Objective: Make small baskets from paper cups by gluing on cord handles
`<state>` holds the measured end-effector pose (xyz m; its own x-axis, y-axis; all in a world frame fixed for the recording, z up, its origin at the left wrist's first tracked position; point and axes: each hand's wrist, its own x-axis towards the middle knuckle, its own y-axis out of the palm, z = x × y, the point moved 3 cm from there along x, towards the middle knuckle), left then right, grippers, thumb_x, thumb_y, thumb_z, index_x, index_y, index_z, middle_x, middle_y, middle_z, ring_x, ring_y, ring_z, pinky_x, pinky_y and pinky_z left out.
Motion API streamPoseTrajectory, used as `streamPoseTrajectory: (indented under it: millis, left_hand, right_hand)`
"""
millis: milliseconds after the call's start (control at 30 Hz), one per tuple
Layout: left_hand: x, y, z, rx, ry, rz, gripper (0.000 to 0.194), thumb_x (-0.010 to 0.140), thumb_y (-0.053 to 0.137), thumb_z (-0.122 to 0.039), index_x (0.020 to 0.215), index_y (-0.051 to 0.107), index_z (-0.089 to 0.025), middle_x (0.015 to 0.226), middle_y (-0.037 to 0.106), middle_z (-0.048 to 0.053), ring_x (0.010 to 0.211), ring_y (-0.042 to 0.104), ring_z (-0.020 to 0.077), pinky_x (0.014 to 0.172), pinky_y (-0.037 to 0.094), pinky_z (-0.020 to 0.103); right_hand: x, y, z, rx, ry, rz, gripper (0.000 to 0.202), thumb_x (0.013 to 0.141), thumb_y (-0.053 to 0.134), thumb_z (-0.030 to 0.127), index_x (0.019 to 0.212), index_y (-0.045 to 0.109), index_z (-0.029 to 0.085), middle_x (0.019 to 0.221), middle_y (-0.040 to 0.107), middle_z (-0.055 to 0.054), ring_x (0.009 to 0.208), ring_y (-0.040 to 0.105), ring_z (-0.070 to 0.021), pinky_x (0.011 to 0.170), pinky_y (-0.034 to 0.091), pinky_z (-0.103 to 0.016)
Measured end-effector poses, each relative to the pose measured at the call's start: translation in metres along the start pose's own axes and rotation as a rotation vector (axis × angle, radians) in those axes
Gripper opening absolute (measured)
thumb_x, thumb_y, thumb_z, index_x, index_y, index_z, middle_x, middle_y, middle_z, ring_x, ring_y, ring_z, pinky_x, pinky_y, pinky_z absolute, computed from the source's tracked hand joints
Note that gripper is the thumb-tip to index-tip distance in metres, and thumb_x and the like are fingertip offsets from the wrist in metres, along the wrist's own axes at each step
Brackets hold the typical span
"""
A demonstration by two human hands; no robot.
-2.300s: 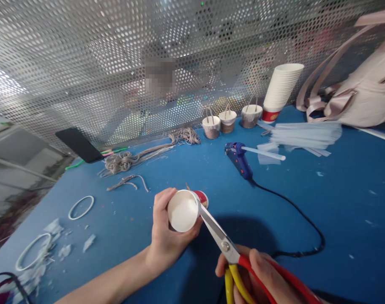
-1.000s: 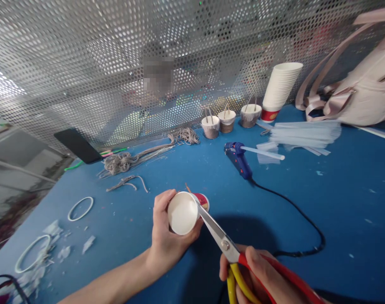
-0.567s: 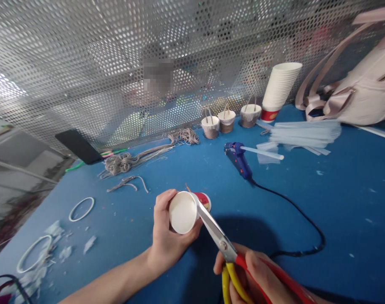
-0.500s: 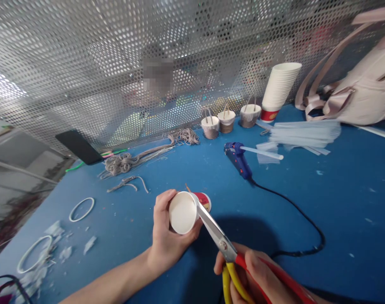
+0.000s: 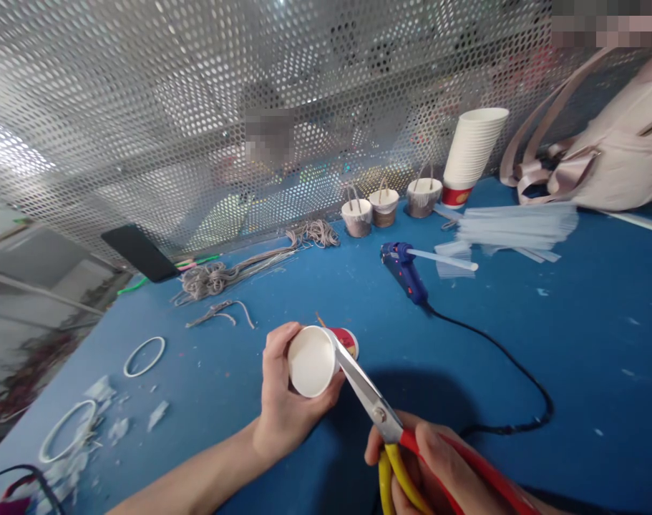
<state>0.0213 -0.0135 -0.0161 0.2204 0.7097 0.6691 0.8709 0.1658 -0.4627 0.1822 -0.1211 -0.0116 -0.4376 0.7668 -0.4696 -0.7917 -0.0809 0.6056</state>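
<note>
My left hand (image 5: 283,400) is wrapped round a white paper cup (image 5: 310,363), its mouth turned toward me. A red printed piece (image 5: 348,342) shows behind the cup's right side; whether it is part of the same cup I cannot tell. In my right hand (image 5: 427,465) are scissors (image 5: 380,415) with red and yellow handles. Their blade tips lie against the right edge of the cup's rim, and the blades look nearly closed.
A blue glue gun (image 5: 404,272) with a cord lies ahead on the blue table (image 5: 315,286). Behind it stand small string-wrapped cups (image 5: 358,217), stacked cups (image 5: 473,154) and glue sticks (image 5: 513,229). Grey cord (image 5: 210,279), a phone (image 5: 140,252), white rings (image 5: 144,356) and scraps (image 5: 119,429) lie leftward.
Very little differs. The view has shifted slightly, so the things on the left sit a bit further right. Both hands keep their hold on cup and scissors.
</note>
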Motion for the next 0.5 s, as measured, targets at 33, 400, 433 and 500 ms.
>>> streamPoseTrajectory:
  millis: [33,400,433,500]
  left_hand:
    - [0.0003,-0.0002,-0.0001,0.003,0.007,0.001,0.065,0.070,0.071,-0.028,0.127,0.039,-0.024,0.108,0.050,0.009,0.097,0.057,0.0237,0.083,0.051,0.042]
    - [0.0002,-0.0005,0.0031,-0.059,-0.036,0.072,0.068,0.068,0.072,-0.022,0.127,0.037,-0.025,0.111,0.048,0.009,0.102,0.056,0.0250,0.088,0.049,0.044]
    - [0.0002,-0.0007,0.0030,-0.076,-0.050,0.073,0.068,0.068,0.072,-0.022,0.126,0.038,-0.025,0.112,0.048,0.009,0.103,0.056,0.0253,0.088,0.049,0.044]
    - [0.0025,-0.0021,0.0019,-0.114,-0.079,0.069,0.067,0.067,0.073,-0.022,0.124,0.038,-0.025,0.113,0.048,0.009,0.104,0.057,0.0254,0.088,0.050,0.043]
  right_hand:
    - [0.0005,0.0000,-0.0005,0.008,0.006,0.005,0.071,0.062,0.052,0.083,0.089,0.060,0.018,0.057,0.044,0.004,0.051,0.038,-0.0061,0.053,0.040,-0.017]
    - [-0.0069,0.0009,0.0069,0.105,0.025,0.031,0.055,0.071,0.058,0.071,0.082,0.057,0.018,0.053,0.036,0.008,0.045,0.035,-0.0042,0.045,0.034,-0.014]
    - [-0.0074,0.0009,0.0072,0.113,0.038,0.036,0.053,0.073,0.058,0.070,0.084,0.057,0.017,0.054,0.037,0.008,0.045,0.036,-0.0040,0.045,0.034,-0.014]
    - [-0.0076,0.0012,0.0072,0.134,0.062,0.043,0.051,0.076,0.057,0.067,0.088,0.058,0.017,0.055,0.040,0.007,0.046,0.039,-0.0040,0.046,0.036,-0.014]
